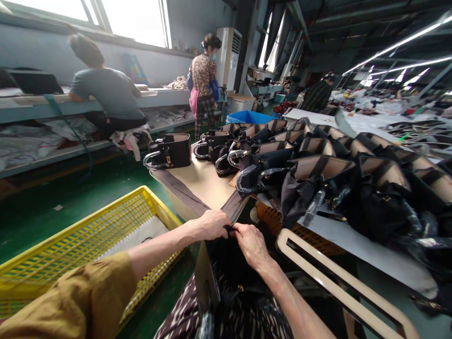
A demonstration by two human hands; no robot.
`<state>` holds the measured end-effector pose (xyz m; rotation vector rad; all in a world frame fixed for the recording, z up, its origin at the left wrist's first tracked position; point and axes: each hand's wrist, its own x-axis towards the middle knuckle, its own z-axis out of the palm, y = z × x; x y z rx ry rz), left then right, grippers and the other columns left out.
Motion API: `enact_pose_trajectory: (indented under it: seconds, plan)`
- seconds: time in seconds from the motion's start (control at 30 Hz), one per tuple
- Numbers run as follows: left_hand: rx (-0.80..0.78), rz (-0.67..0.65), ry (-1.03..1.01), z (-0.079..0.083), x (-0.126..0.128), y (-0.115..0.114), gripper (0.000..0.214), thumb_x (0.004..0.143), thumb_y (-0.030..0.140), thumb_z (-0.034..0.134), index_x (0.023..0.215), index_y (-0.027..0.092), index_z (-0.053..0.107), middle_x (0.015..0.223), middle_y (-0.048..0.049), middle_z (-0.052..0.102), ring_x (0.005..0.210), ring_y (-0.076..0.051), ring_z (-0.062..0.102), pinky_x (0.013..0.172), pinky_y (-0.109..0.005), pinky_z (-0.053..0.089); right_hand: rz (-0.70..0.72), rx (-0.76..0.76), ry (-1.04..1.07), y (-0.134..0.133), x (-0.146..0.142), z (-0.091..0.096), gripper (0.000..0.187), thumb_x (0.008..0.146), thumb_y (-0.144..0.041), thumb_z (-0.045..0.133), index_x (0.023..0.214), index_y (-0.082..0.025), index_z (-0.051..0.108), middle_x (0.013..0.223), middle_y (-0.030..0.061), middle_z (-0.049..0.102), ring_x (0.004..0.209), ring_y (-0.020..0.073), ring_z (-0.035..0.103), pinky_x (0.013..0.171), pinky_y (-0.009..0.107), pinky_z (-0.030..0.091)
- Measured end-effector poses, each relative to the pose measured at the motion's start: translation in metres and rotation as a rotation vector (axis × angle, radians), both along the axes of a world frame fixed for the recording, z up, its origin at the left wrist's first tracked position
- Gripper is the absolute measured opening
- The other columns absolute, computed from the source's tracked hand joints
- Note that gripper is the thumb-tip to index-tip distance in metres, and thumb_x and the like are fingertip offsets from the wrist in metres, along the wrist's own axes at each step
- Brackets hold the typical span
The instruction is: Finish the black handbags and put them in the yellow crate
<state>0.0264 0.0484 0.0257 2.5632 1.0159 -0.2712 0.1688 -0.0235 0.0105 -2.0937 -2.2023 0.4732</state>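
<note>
Black-sided and mouth-up, the handbag (226, 263) stands at the bottom centre of the frame, propped on the person's lap against a patterned garment. I read that as a way of bearing its weight so that both hands can work on the rim.

The left hand (212, 225) comes in from the lower left, out of an ochre sleeve (81, 301), and is closed, thumb and fingertips pinched on the near top edge of the handbag. The right hand (251, 245) meets it from the lower right, also closed on that same edge, so the two grips touch at one spot. Held this way, the rim looks pulled taut between them. What exactly is nipped there, a zip end or a tab, I cannot make out from this angle.

Just above the hands, the corner of the worktable (201, 181) points toward me. The finished bags (268, 160) lie across it in overlapping rows toward the upper right, handles wrapped in clear film. One dark bag (173, 150) stands alone at the table's far left edge.

A yellow crate (88, 235) sits on the green floor at lower left, close to the left arm. A beige frame (335, 282) slants across the lower right. In the upper left a seated person (106, 94) and a standing person (205, 80) work at a long bench (162, 96).
</note>
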Motion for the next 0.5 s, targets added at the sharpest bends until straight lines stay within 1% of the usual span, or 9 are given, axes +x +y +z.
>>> enact_pose_trajectory:
  seconds: [0.07, 0.13, 0.17, 0.23, 0.3, 0.33, 0.4, 0.5]
  plan:
    - [-0.027, -0.007, -0.02, -0.002, 0.003, 0.002, 0.023, 0.066, 0.039, 0.064, 0.081, 0.021, 0.066, 0.068, -0.0018, 0.063, 0.071, -0.019, 0.06, 0.056, -0.022, 0.04, 0.005, 0.002, -0.01, -0.002, 0.001, -0.001, 0.019, 0.085, -0.033, 0.046, 0.098, -0.031, 0.06, 0.086, 0.0006, 0.07, 0.085, 0.0166, 0.064, 0.063, 0.022, 0.037]
    - [-0.07, -0.021, -0.02, -0.002, 0.003, 0.002, 0.03, 0.062, 0.042, 0.068, 0.082, 0.021, 0.066, 0.068, -0.001, 0.062, 0.069, -0.018, 0.06, 0.057, -0.021, 0.04, 0.011, 0.006, -0.028, -0.003, -0.002, -0.002, 0.022, 0.083, -0.032, 0.05, 0.104, -0.031, 0.056, 0.086, 0.0012, 0.07, 0.083, 0.0177, 0.065, 0.061, 0.023, 0.037]
    - [-0.097, -0.028, 0.0, -0.001, 0.002, 0.001, 0.033, 0.059, 0.043, 0.07, 0.083, 0.021, 0.066, 0.068, -0.001, 0.063, 0.069, -0.018, 0.06, 0.057, -0.022, 0.04, 0.016, 0.008, -0.038, -0.003, -0.004, -0.003, 0.022, 0.082, -0.031, 0.052, 0.104, -0.03, 0.056, 0.087, 0.0019, 0.07, 0.083, 0.0183, 0.065, 0.061, 0.023, 0.037]
    - [-0.15, -0.03, 0.076, 0.003, 0.0, 0.0, 0.039, 0.052, 0.043, 0.074, 0.083, 0.021, 0.066, 0.07, -0.0014, 0.063, 0.069, -0.019, 0.059, 0.057, -0.022, 0.041, 0.031, 0.012, -0.061, -0.002, -0.01, -0.005, 0.016, 0.083, -0.031, 0.051, 0.098, -0.026, 0.058, 0.086, 0.0043, 0.07, 0.082, 0.0198, 0.065, 0.061, 0.024, 0.038]
    - [-0.158, 0.004, 0.158, 0.005, -0.005, -0.001, 0.037, 0.05, 0.038, 0.075, 0.081, 0.02, 0.067, 0.069, -0.002, 0.063, 0.068, -0.019, 0.059, 0.056, -0.022, 0.041, 0.053, 0.014, -0.082, -0.001, -0.013, -0.006, 0.015, 0.086, -0.032, 0.047, 0.087, -0.023, 0.06, 0.083, 0.0064, 0.071, 0.08, 0.0213, 0.066, 0.061, 0.025, 0.038]
    - [-0.147, 0.029, 0.181, 0.006, -0.008, -0.002, 0.033, 0.051, 0.036, 0.075, 0.078, 0.019, 0.067, 0.067, -0.0021, 0.062, 0.067, -0.019, 0.058, 0.055, -0.022, 0.04, 0.067, 0.014, -0.09, -0.001, -0.014, -0.006, 0.018, 0.087, -0.033, 0.045, 0.084, -0.023, 0.06, 0.081, 0.0071, 0.07, 0.08, 0.0217, 0.066, 0.062, 0.025, 0.038]
    - [-0.137, 0.06, 0.157, 0.005, -0.015, -0.002, 0.022, 0.057, 0.032, 0.071, 0.073, 0.018, 0.066, 0.06, -0.001, 0.059, 0.062, -0.017, 0.056, 0.052, -0.021, 0.038, 0.1, 0.015, -0.102, -0.001, -0.013, -0.007, 0.022, 0.089, -0.034, 0.042, 0.083, -0.022, 0.06, 0.079, 0.008, 0.07, 0.079, 0.0216, 0.066, 0.062, 0.025, 0.039]
    - [-0.205, 0.041, 0.015, -0.002, -0.026, -0.001, 0.017, 0.065, 0.033, 0.065, 0.073, 0.018, 0.065, 0.053, 0.0025, 0.053, 0.054, -0.012, 0.052, 0.05, -0.018, 0.035, 0.149, 0.008, -0.113, 0.0, -0.01, -0.009, 0.025, 0.089, -0.036, 0.04, 0.083, -0.022, 0.059, 0.08, 0.0086, 0.07, 0.08, 0.021, 0.066, 0.063, 0.025, 0.038]
